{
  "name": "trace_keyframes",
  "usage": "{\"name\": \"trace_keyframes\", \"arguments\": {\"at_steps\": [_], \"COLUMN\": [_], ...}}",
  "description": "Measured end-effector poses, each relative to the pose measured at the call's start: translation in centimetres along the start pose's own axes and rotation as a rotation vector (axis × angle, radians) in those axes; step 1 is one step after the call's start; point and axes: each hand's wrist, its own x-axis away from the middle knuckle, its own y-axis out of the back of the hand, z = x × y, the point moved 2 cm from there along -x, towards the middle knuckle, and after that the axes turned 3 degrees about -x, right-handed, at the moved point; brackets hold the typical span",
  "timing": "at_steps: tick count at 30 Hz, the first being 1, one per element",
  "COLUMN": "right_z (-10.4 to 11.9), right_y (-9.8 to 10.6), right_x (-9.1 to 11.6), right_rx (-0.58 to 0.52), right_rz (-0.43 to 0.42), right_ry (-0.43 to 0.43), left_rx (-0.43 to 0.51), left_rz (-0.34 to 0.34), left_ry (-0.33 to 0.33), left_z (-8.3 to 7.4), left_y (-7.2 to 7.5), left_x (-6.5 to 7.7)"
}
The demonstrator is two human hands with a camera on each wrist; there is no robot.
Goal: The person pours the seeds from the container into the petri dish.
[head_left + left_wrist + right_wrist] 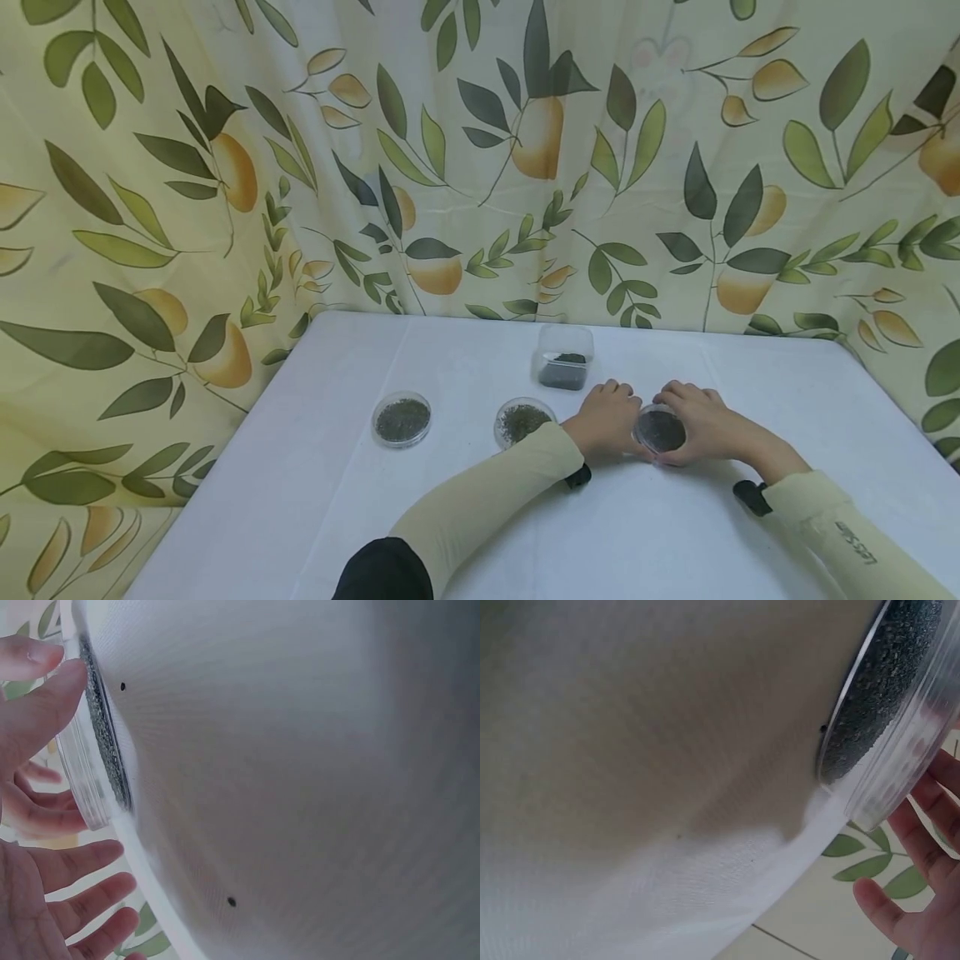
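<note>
A round clear petri dish point(660, 430) holds dark grains, which lie as a layer low in it in the left wrist view. My right hand point(701, 421) grips this dish, thumb at the near side and fingers round the far side. From the left, my left hand point(609, 421) touches the dish with its thumb point(49, 709). Its other fingers point(97, 896) are spread and apart from the dish. Beside the left wrist sits a second petri dish point(521, 422) of greenish-brown bits, partly covered by the sleeve. Whether the held dish touches the cloth I cannot tell.
Another petri dish point(402, 419) with dark bits stands farther left. Behind the hands is a clear plastic box point(564, 358) with dark grains. Small black specks point(232, 901) dot the white tablecloth point(360, 517). A leaf-patterned curtain point(480, 208) hangs beyond the table's back edge.
</note>
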Motion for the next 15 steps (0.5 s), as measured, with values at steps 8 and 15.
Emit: {"name": "trace_keyframes", "arguments": {"at_steps": [8, 15], "right_z": [-0.37, -0.18], "right_y": [0.02, 0.04], "right_x": [0.05, 0.23], "right_rx": [-0.044, -0.011], "right_rz": [0.007, 0.001], "right_ry": [-0.024, -0.038], "left_rx": [-0.009, -0.023], "left_rz": [-0.012, -0.013], "left_ry": [-0.004, 0.009], "left_z": [0.17, 0.67], "left_y": [-0.23, 0.09], "left_x": [-0.22, -0.07]}}
